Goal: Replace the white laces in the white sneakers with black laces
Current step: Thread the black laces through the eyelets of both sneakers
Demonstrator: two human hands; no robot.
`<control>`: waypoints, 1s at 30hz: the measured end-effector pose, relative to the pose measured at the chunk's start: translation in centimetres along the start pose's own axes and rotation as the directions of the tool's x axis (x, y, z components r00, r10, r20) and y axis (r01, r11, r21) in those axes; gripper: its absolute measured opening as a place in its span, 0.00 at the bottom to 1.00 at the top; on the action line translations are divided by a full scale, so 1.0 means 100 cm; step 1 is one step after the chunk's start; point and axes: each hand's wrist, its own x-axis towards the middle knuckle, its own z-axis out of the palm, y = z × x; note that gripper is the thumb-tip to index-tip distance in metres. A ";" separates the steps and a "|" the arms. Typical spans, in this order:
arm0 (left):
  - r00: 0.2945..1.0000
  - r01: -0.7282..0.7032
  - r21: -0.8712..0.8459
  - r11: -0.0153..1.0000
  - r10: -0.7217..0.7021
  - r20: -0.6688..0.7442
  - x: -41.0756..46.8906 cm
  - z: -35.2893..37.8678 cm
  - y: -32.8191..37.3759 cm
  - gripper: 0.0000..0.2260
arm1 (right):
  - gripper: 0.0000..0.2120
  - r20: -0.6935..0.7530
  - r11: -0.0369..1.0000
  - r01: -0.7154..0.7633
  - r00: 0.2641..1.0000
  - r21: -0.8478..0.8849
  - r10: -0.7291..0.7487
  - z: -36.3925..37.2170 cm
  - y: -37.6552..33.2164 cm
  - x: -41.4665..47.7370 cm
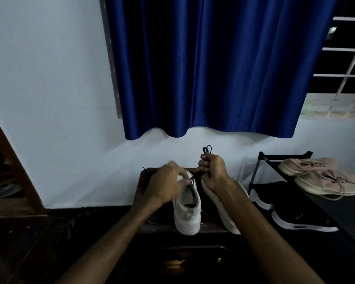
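On the dark surface (146, 175), two white sneakers stand side by side, heels toward the near edge. The left sneaker (187, 210) is gripped at its tongue by the blurred left hand (168, 181). A black lace (207, 149) is clenched in the closed right hand (212, 171), looping above the fist over the right sneaker (223, 206).

I see a dim room: pale blue wall (49, 99), glossy blue curtain (213, 68), white-grilled window (348, 64), dark floor (19, 253).
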 end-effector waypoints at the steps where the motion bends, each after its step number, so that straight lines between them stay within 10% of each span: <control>1: 0.990 -0.013 0.128 0.992 -0.005 0.138 -0.007 0.010 0.001 0.06 | 0.19 -0.018 0.999 -0.002 1.000 0.050 0.003 0.000 -0.002 0.000; 7: 0.943 0.083 0.405 0.911 -0.203 0.263 0.000 0.041 0.019 0.16 | 0.17 -0.054 0.995 0.015 0.999 0.095 -0.010 0.009 0.009 0.000; 16: 0.981 0.117 0.372 0.921 -0.166 0.101 -0.002 0.053 0.022 0.09 | 0.14 -0.151 0.940 0.075 0.988 0.332 -0.025 -0.007 0.023 -0.007; 22: 0.972 0.229 0.118 0.966 -0.234 0.027 -0.006 0.033 -0.006 0.07 | 0.15 -0.142 0.994 0.071 0.986 -0.088 -0.083 0.003 0.065 -0.021; 24: 0.972 0.224 0.095 0.970 -0.230 0.053 -0.004 0.028 -0.009 0.08 | 0.13 0.017 0.820 0.234 0.964 -0.523 -0.264 -0.003 0.069 -0.022; 26: 0.974 0.195 0.155 0.968 -0.210 0.086 -0.004 0.026 -0.010 0.09 | 0.11 0.308 0.397 0.395 0.913 -0.828 -0.266 -0.011 0.069 -0.026; 30: 0.976 0.143 0.264 0.954 -0.180 0.123 -0.004 0.025 -0.014 0.11 | 0.12 0.579 0.017 0.583 0.808 -0.812 -0.107 -0.011 0.065 -0.042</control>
